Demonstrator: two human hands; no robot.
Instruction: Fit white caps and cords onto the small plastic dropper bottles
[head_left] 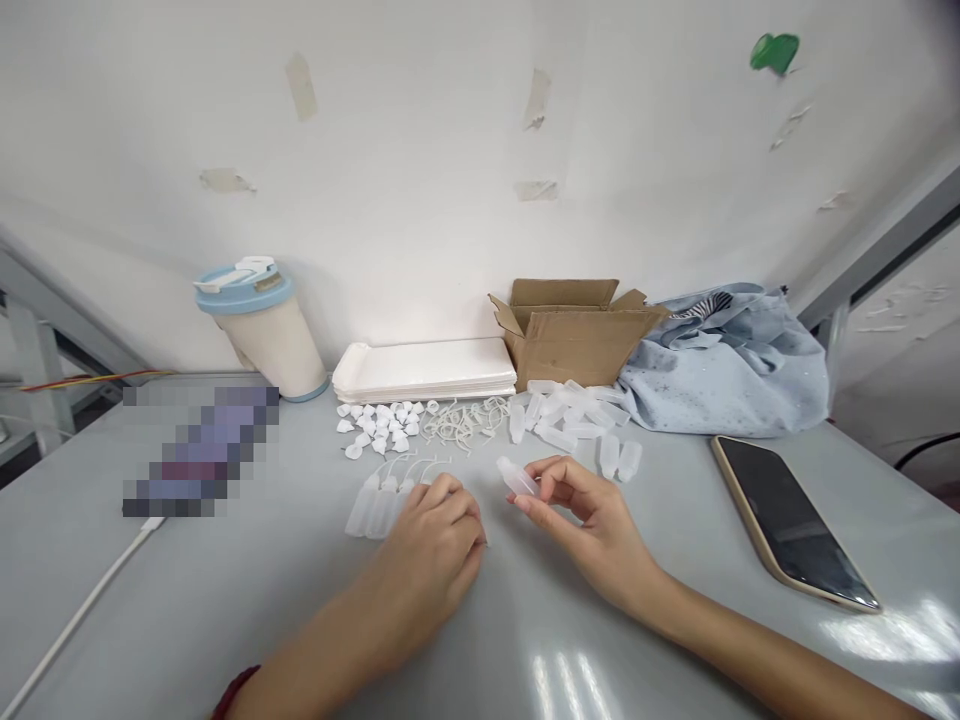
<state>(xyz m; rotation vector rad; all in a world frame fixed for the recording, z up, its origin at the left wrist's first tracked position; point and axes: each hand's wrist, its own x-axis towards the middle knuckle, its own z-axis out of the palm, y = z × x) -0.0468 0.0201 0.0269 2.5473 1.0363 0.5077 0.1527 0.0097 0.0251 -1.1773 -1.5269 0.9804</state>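
Between the thumb and fingers of my right hand (585, 515) is a small translucent plastic bottle (517, 477), tilted above the table. My left hand (439, 535) is closed just to its left, fingers curled down near the tabletop; what they hold, if anything, is hidden. Beside it on the left lie several similar bottles (371, 508) in a row, each with a white cap and a thin curved tube, partly covered by the hand. Behind are a heap of white caps (381, 425), a heap of thin pale curved tubes (465, 422) and a pile of loose translucent bottles (574, 410).
Along the wall stand a cream cup with a blue lid (266, 335), a stack of white flat boxes (427, 368), an open cardboard box (581, 345) and a light blue cloth bag (731, 365). A phone (795, 520) lies right; a blurred device (202, 460) with a white cable lies left.
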